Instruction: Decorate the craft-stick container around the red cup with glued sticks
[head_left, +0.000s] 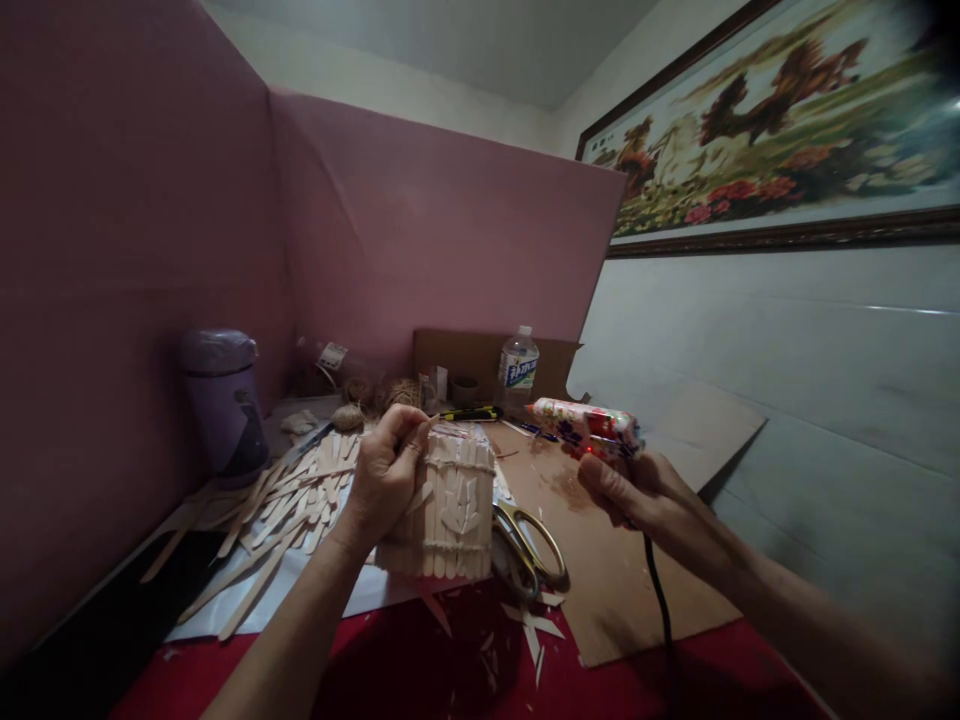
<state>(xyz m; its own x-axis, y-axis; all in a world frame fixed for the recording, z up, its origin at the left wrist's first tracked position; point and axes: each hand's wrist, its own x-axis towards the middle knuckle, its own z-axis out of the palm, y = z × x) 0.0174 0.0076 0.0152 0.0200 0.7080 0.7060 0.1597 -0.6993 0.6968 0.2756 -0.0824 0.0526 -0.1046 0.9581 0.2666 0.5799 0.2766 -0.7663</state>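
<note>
A small box made of craft sticks (456, 506) is in front of me, with twine bands round its top and bottom and cut pieces of stick on its front. My left hand (391, 462) is closed at its upper left edge, thumb and fingers pinched together; the fingertips are partly hidden. My right hand (630, 486) grips a flower-patterned hot glue gun (589, 425) with a small red light on. The gun's nozzle points left towards the box, apart from it. Behind the box's right side lie gold-handled scissors (536, 548).
Loose craft sticks (322, 490) spread over white paper at left, beside a purple tumbler (225, 410). A brown board (637, 590) lies at right. A bottle (519, 368), a yellow-black utility knife (472, 413) and twine (403, 392) are at the back. A black cord (657, 590) hangs from the gun.
</note>
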